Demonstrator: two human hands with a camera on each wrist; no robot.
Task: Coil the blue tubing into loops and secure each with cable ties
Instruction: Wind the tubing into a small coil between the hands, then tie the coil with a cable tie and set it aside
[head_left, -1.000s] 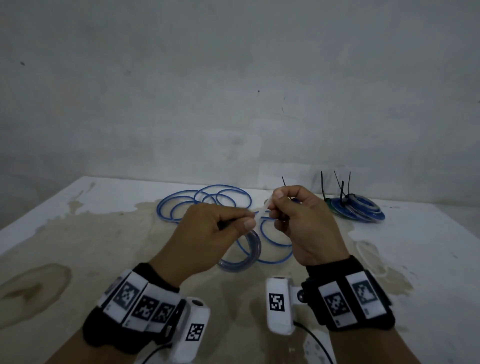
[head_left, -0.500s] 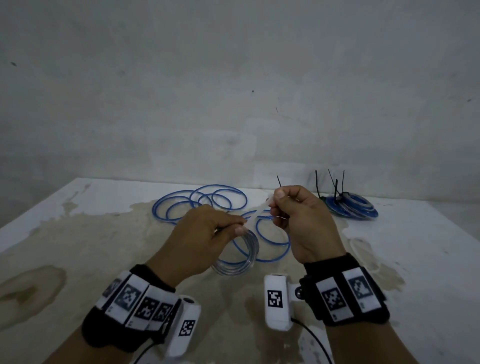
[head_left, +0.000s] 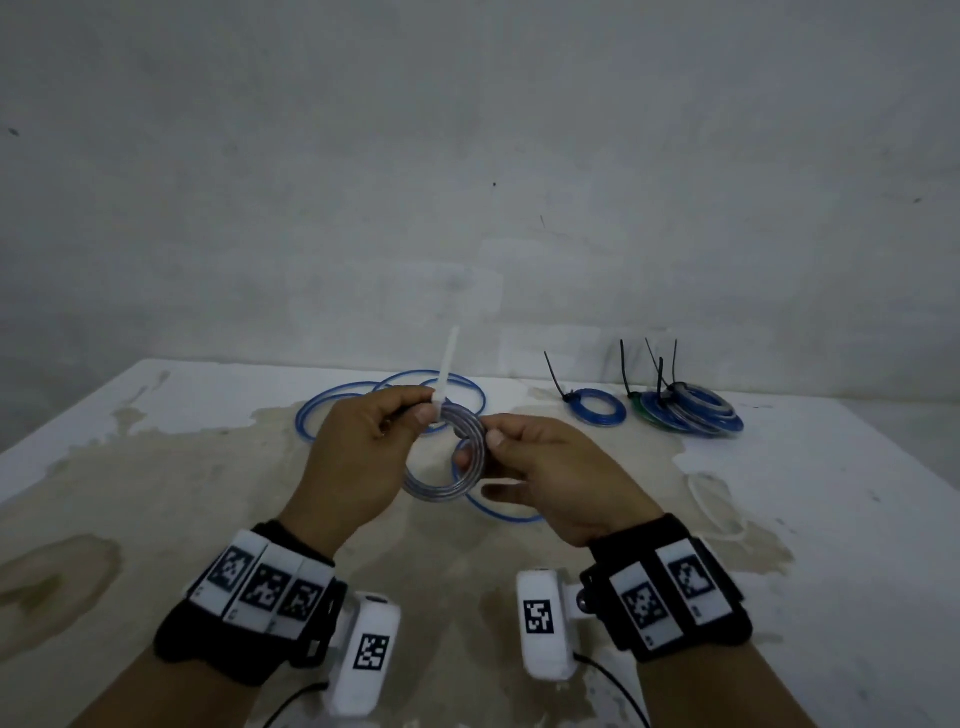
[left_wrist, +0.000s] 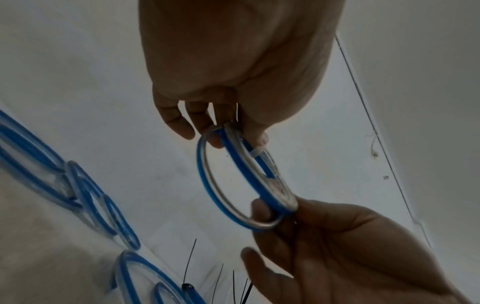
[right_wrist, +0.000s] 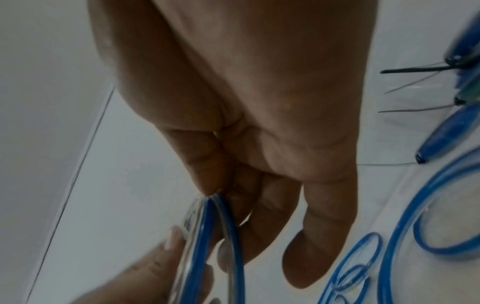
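A small blue tubing coil (head_left: 451, 457) is held above the table (head_left: 156, 467) between both hands: left hand (head_left: 358, 457) pinching its far top, right hand (head_left: 550, 478) pinching its right side.

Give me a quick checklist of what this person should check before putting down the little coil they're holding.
1. White cable tie wrapped round the coil: ok, its tail stands up above the left hand.
2. Tie pulled fully tight: cannot tell.
3. Both hands holding the coil: ok, the left pinches at the tie, the right hand pinches the opposite side.
4. Loops lying together: not ok, the left wrist view shows one loop spread apart from the rest.
5. Place to set it down: ok, bare table near the tied coils.
6. Loose tubing left to coil: ok, still on the table.
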